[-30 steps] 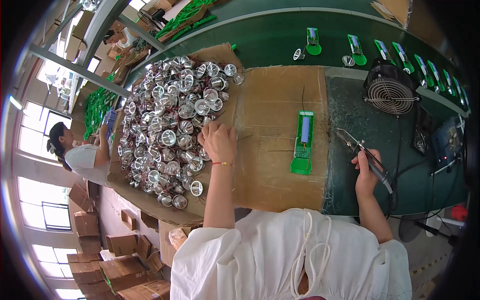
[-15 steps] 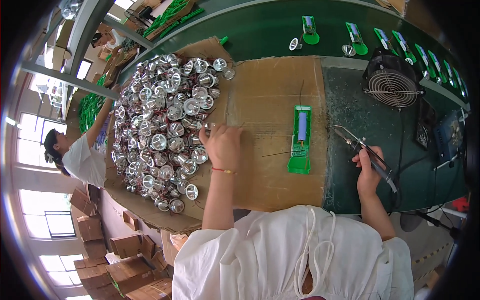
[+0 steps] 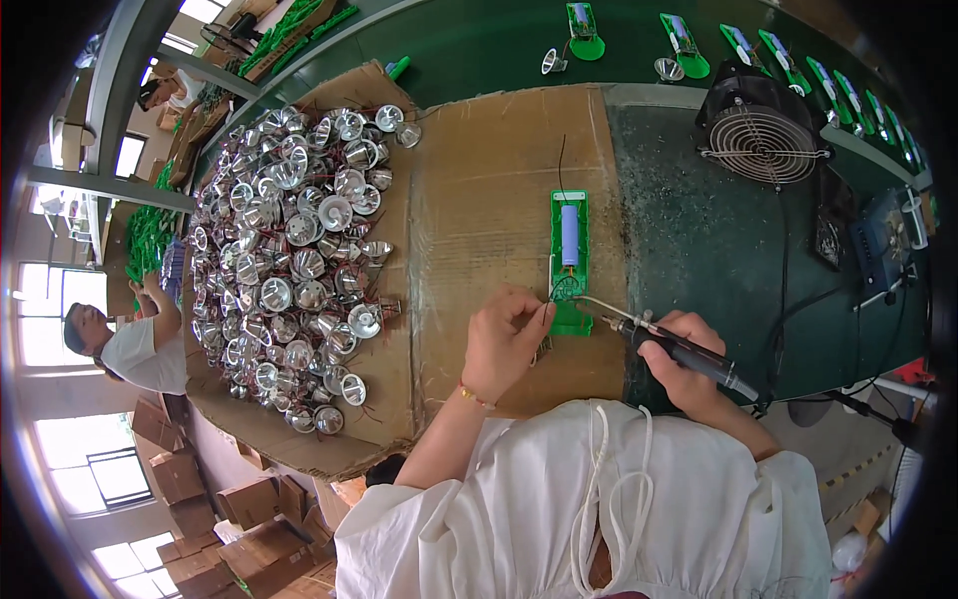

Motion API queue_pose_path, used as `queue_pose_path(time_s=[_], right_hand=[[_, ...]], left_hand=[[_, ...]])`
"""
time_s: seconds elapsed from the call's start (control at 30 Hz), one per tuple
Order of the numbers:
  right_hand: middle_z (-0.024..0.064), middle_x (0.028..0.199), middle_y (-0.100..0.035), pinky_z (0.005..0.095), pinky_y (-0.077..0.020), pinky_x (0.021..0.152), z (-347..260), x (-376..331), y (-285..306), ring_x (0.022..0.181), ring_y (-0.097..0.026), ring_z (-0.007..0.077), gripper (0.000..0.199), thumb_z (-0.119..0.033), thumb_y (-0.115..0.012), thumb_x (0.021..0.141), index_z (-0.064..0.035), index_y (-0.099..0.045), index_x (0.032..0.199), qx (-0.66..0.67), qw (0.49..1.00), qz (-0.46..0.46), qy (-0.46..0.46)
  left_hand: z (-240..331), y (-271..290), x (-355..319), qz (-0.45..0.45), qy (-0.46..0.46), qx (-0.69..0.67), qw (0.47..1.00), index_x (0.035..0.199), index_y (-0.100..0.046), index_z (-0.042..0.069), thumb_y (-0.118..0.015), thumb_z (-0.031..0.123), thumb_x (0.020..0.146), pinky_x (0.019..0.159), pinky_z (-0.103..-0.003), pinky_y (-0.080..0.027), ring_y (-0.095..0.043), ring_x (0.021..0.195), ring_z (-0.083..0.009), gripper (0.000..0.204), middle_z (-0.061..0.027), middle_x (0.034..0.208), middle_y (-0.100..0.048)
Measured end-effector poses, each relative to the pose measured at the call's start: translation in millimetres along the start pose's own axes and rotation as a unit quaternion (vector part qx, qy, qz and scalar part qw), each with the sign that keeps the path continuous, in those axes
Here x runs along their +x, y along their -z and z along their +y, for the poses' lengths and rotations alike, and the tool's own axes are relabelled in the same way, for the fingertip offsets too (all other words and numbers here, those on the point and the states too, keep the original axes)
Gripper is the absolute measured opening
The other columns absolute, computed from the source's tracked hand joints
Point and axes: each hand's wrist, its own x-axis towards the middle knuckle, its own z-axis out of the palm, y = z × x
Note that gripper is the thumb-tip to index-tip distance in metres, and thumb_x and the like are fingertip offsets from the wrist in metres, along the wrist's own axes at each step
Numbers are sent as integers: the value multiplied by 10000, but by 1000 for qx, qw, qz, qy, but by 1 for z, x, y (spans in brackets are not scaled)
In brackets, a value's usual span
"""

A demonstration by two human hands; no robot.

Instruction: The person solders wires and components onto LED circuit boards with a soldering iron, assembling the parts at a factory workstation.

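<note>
On the cardboard mat lies a long green plastic housing (image 3: 573, 319) with a lilac cylindrical battery cell (image 3: 570, 236) and a small circuit board at its lower part. My left hand (image 3: 502, 342) is closed in a pinch on a thin dark wire (image 3: 548, 305) beside the board. Something small and shiny shows partly under this hand; its kind is hidden. My right hand (image 3: 687, 361) grips a soldering iron (image 3: 689, 354) with a thin metal guide tube along it. The iron points left, its tip close to the board; whether they touch I cannot tell.
A cardboard tray (image 3: 389, 404) heaped with silvery reflector cups (image 3: 289, 260) stands at left. A black fan with a round grille (image 3: 763, 148) and a blue-grey box (image 3: 883, 245) are at right. Several green housings line the far bench. Another person (image 3: 140, 349) sits at far left.
My left hand has left the edge of the reflector heap and moved right to the housing. My right hand has brought the iron left to the board. The view has shifted slightly.
</note>
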Motion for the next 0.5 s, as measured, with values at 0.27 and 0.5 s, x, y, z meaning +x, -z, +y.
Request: queue_pose_path(time_s=[0.27, 0.5], right_hand=[[94, 674, -595, 259, -439, 589, 7, 2, -9, 637, -535, 132, 149, -71, -623, 785, 7, -502, 823, -7, 998, 31, -47], [44, 673, -583, 214, -419, 537, 9, 1, -14, 579, -512, 68, 144, -68, -648, 779, 3, -537, 837, 20, 993, 65, -94]], left_hand=[[3, -4, 6, -27, 49, -2, 998, 697, -601, -7, -646, 118, 780, 484, -274, -435, -569, 523, -170, 157, -94, 737, -564], [0, -6, 7, -8, 17, 6, 1000, 680, -602, -3, -650, 115, 765, 484, -292, -432, -563, 518, -193, 154, -100, 723, -563]])
